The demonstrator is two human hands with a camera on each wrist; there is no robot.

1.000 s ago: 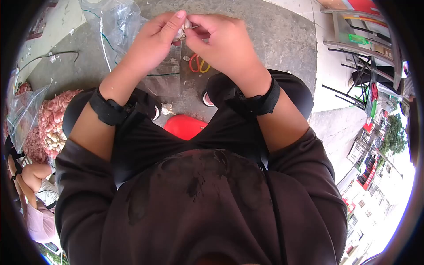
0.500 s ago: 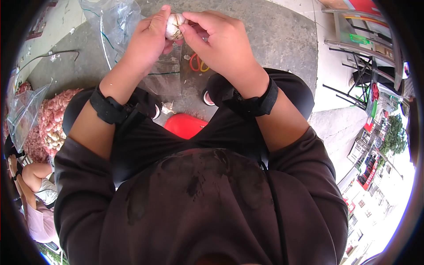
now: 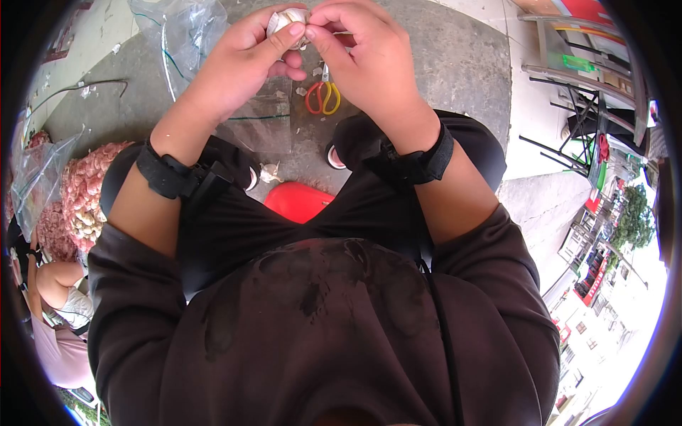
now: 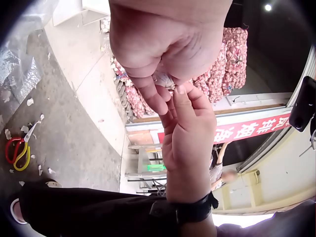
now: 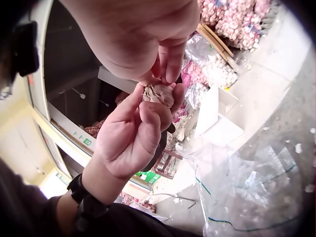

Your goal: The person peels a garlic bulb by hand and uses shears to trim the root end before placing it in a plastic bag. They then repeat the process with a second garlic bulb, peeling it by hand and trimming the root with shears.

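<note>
Left hand (image 3: 231,71) — grip holding garlic (image 3: 281,23) | right hand (image 3: 376,64) — pinching its edge | step: apparently peeling | next move: seemingly needing steady hold, light pull

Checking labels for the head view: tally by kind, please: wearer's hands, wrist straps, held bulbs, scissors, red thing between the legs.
Bare hands, left hand and right hand: 2
Black wrist straps: 2
White garlic bulb, held: 1
Metal scissors with red and yellow handles: 1
Smooth red object: 1
Total: 7
</note>
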